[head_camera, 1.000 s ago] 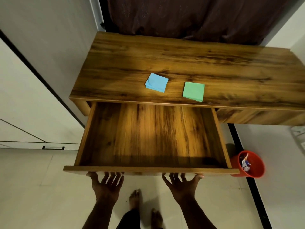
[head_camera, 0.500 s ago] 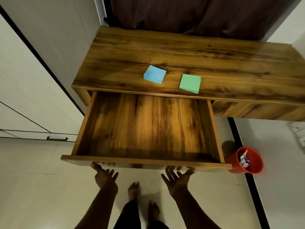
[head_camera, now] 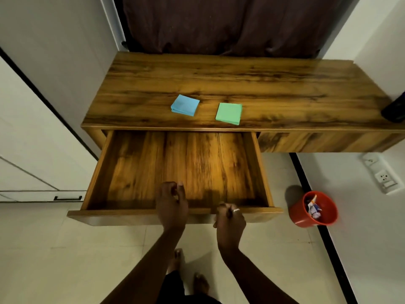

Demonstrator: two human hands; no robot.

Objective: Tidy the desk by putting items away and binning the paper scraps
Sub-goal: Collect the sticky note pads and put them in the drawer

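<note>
A blue sticky-note pad and a green sticky-note pad lie side by side near the front edge of the wooden desk. Below them the wide drawer stands pulled out, with nothing inside it. My left hand hovers over the drawer's front edge with loosely curled fingers and holds nothing. My right hand is at the front panel, a little to the right, its fingers curled under into a fist with nothing in them.
A red bin with crumpled paper scraps stands on the floor to the right of the drawer. A dark object sits at the desk's right end. A white cabinet is on the left, and a wall socket on the right.
Both hands came up from under the drawer's front panel and moved inward; their spread fingers have curled. The drawer stays pulled out and the pads have not moved.
</note>
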